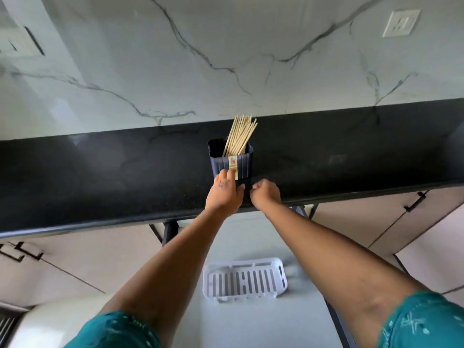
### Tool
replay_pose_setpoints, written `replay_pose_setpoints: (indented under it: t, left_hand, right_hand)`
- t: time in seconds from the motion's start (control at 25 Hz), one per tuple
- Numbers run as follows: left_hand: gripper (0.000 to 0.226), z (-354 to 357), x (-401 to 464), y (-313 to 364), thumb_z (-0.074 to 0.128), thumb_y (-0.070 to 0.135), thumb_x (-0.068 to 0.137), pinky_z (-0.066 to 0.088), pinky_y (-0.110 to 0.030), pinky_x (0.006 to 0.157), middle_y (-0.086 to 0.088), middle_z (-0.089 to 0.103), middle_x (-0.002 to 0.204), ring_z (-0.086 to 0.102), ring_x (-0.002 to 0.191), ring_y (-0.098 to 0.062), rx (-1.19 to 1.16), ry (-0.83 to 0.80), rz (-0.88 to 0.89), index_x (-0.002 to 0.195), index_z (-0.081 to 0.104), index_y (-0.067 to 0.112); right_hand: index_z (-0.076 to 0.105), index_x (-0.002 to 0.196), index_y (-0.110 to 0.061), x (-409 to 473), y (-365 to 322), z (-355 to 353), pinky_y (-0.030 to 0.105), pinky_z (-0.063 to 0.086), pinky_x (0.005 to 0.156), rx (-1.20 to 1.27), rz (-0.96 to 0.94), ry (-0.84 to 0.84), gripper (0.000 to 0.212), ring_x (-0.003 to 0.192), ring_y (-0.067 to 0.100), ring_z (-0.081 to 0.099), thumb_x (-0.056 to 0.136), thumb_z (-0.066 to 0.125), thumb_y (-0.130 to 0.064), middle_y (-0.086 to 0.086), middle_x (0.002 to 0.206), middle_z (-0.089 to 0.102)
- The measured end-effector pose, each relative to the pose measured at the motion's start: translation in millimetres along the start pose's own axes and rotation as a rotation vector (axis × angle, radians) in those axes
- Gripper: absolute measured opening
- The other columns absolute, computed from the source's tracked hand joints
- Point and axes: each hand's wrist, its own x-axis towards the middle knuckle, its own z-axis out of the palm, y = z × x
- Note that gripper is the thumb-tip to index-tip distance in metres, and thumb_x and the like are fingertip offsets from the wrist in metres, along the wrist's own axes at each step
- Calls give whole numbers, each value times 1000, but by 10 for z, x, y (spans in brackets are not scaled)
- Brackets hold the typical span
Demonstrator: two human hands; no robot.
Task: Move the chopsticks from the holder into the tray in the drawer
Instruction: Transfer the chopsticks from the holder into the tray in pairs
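A dark ribbed holder stands on the black countertop with several pale wooden chopsticks leaning out of it toward the wall. My left hand grips the holder's lower front left, thumb under its base edge. My right hand hovers just right of it, near the counter's front edge, with its fingers loosely curled and holding nothing. Below, a white slotted tray lies in the open drawer; nothing is in the tray.
A marble wall with a socket rises behind the counter. Beige cabinet doors with black handles flank the drawer on both sides. My teal sleeves fill the lower corners.
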Motion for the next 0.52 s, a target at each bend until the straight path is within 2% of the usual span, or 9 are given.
replay_pose_setpoints:
  t: [0.16, 0.2, 0.32, 0.44, 0.52]
  left_hand:
    - [38, -275, 683, -11, 45, 27, 95, 47, -42, 89, -11, 49, 127, 46, 117, -28, -21, 58, 23, 129, 44, 10]
    - [37, -275, 827, -56, 44, 24, 94, 47, -42, 90, -11, 49, 128, 45, 118, -28, -11, 40, 10, 129, 44, 11]
    - [37, -127, 1076, -231, 47, 16, 92, 45, -40, 94, -7, 48, 132, 43, 123, -27, 126, -70, -28, 129, 45, 13]
    - [38, 64, 1163, -427, 52, 9, 89, 38, -38, 105, -7, 50, 132, 41, 126, -28, 242, -157, -19, 126, 47, 13]
    - [43, 145, 1187, -539, 53, 5, 87, 20, -40, 118, -7, 53, 131, 43, 127, -28, 317, -208, 29, 129, 47, 12]
  right_hand:
    - [65, 96, -13, 470, -679, -47, 28, 43, 72, 69, -118, 34, 12, 99, 25, 62, 89, 56, -16, 6, 110, 61]
    - [64, 102, -14, 576, -756, -47, 28, 44, 73, -28, -200, 46, 14, 102, 25, 60, 89, 57, -15, 6, 114, 59]
    - [53, 125, -12, 824, -776, 9, 37, 48, 93, -482, -467, -19, 39, 121, 27, 49, 87, 56, -7, 8, 132, 50]
    - [53, 117, -9, 962, -653, 137, 41, 47, 91, -653, -577, -21, 32, 117, 30, 49, 86, 53, 1, 12, 125, 54]
    - [55, 112, -9, 1005, -616, 194, 41, 47, 87, -665, -620, 10, 25, 112, 30, 50, 90, 48, 0, 12, 117, 58]
